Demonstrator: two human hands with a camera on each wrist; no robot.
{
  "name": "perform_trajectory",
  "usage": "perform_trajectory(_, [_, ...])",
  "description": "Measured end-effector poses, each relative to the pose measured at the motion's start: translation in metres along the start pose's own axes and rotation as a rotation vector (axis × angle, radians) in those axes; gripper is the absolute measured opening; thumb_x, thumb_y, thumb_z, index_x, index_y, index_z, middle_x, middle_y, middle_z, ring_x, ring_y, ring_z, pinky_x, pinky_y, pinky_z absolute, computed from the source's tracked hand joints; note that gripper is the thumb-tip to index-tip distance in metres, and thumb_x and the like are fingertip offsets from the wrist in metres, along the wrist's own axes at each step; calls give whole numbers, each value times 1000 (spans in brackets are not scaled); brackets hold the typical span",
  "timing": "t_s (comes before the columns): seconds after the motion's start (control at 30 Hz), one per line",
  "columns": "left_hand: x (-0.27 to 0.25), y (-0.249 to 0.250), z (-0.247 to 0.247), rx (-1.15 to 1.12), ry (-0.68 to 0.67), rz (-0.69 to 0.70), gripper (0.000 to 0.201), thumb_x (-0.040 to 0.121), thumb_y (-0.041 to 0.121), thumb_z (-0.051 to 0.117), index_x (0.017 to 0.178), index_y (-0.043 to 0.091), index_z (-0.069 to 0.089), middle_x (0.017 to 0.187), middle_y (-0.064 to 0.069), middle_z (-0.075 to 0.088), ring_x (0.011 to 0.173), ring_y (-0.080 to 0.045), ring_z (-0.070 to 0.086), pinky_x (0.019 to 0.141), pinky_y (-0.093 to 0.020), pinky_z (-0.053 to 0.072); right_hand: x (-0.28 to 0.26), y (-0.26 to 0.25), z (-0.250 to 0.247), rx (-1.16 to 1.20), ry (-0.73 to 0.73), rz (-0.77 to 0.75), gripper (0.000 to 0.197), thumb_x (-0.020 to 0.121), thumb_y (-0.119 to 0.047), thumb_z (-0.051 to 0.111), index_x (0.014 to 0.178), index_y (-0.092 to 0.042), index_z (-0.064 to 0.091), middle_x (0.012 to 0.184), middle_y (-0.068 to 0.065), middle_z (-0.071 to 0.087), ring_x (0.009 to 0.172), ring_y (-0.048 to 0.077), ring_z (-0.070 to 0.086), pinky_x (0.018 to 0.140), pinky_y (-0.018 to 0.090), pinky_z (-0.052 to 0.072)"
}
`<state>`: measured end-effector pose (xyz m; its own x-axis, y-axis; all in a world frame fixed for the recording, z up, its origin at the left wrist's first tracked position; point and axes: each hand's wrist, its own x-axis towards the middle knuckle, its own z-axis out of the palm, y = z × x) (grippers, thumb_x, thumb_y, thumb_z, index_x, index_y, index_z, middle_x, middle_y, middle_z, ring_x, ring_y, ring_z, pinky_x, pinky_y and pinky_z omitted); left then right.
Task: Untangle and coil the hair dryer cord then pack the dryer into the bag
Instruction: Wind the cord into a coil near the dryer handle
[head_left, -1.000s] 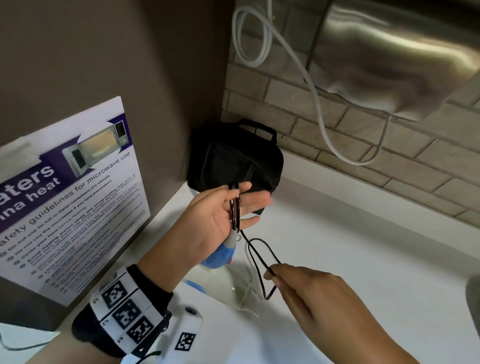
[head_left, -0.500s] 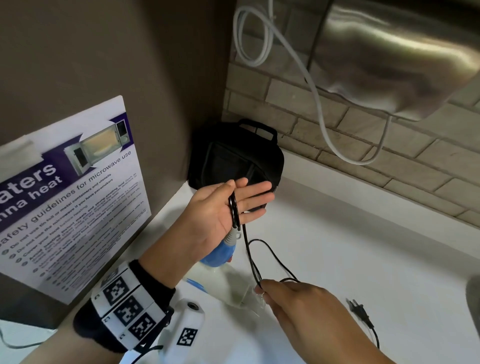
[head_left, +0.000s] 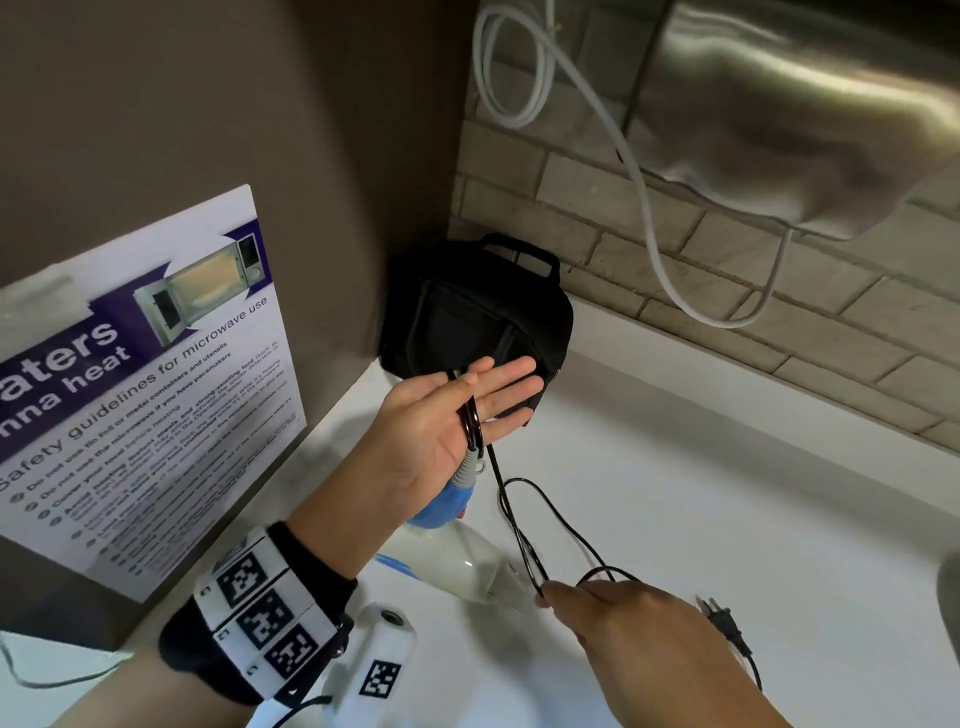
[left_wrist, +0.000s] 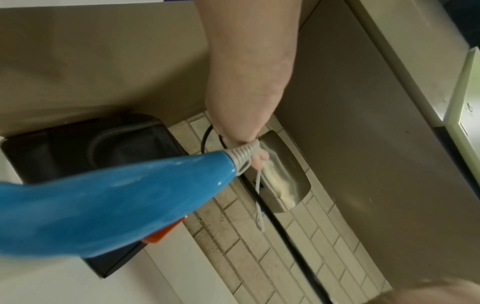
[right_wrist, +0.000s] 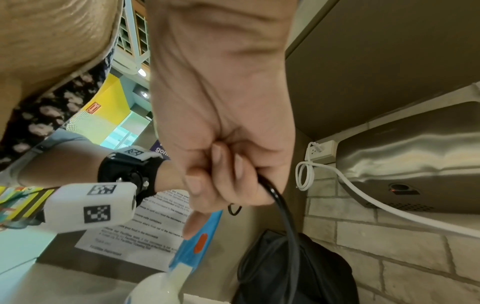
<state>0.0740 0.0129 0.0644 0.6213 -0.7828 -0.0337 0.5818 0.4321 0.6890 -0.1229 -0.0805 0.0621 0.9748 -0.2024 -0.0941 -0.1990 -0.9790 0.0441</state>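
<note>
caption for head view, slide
Left hand wears cord loops; right hand pinches slack above hair dryer.

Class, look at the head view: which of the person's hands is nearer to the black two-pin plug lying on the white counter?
Right. The right hand pinches the thin black cord just beside the black two-pin plug; the left hand is raised, farther off, before the black fabric bag.
</note>
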Motion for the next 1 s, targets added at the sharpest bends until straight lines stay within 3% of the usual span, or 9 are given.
perform_trajectory(0.1, [0, -5, 1, 86, 28, 24, 31, 99, 0, 33, 126, -10, 41, 121, -24, 65, 111, -37, 64, 99, -53, 47, -1, -4, -17, 117, 18, -24, 33, 42, -30, 68, 70, -46, 66, 50, -21, 57, 36, 6, 52, 31, 18, 11])
perform_trajectory(0.17, [1, -7, 2, 136, 54, 39, 33, 100, 2, 31, 130, -10, 39, 121, -21, 65, 109, -37, 65, 103, -54, 42, -1, -5, -32, 173, 156, -78, 19, 66, -32, 53, 78, -43, 63, 60, -19, 62, 48, 8, 59, 30, 15, 26])
perform_trajectory(0.23, [2, -6, 4, 178, 59, 19, 34, 102, 6, 29, 134, -6, 36, 121, -17, 67, 107, -37, 66, 104, -54, 40, 3, 0, -52, 221, 240, -134, 15, 75, -27, 55, 86, -35, 61, 69, -14, 65, 59, 12, 64, 42, 20, 47])
perform_trajectory(0.33, [2, -6, 8, 259, 6, -43, 40, 104, 15, 25, 140, -3, 29, 118, -13, 69, 100, -34, 69, 104, -53, 42, 19, 6, -83, 287, 289, -150, 15, 85, -26, 47, 86, -27, 62, 74, -9, 66, 67, 18, 64, 53, 32, 52])
perform_trajectory(0.53, [-5, -8, 12, 384, -127, -157, 39, 103, 22, 31, 123, -6, 50, 84, -14, 73, 68, -30, 69, 89, -48, 52, 87, 29, -89, 368, 376, -122, 13, 93, -22, 48, 86, -22, 60, 80, -7, 63, 73, 13, 57, 62, 32, 46])
perform_trajectory(0.63, [-8, -7, 12, 366, -127, -198, 39, 103, 18, 27, 126, -5, 50, 52, -2, 54, 40, -12, 43, 88, -44, 55, 120, 45, -71, 427, 334, -109, 17, 94, -27, 51, 82, -22, 63, 75, -7, 65, 65, 7, 54, 61, 27, 43])
perform_trajectory(0.8, [-10, -4, 7, 266, -203, -273, 41, 101, 24, 33, 123, -5, 53, 46, 5, 37, 35, -3, 30, 91, -48, 53, 144, 56, -35, 707, 279, -63, 21, 95, -23, 54, 76, -24, 63, 68, -2, 65, 61, 8, 56, 63, 27, 45])
perform_trajectory(0.87, [-12, -4, 4, 257, -234, -277, 39, 101, 26, 37, 118, -3, 56, 47, 6, 35, 36, -2, 29, 91, -48, 53, 143, 52, -16, 847, 257, -60, 23, 95, -26, 51, 76, -23, 62, 67, -9, 61, 61, 4, 53, 62, 24, 43])
perform_trajectory(1.0, [-14, -8, 7, 243, -189, -229, 28, 101, 19, 34, 102, -2, 51, 47, 7, 37, 40, -8, 43, 93, -49, 52, 128, 35, 16, 922, 92, -36, 19, 88, -34, 46, 77, -29, 60, 63, -14, 55, 57, -1, 50, 60, 16, 42])
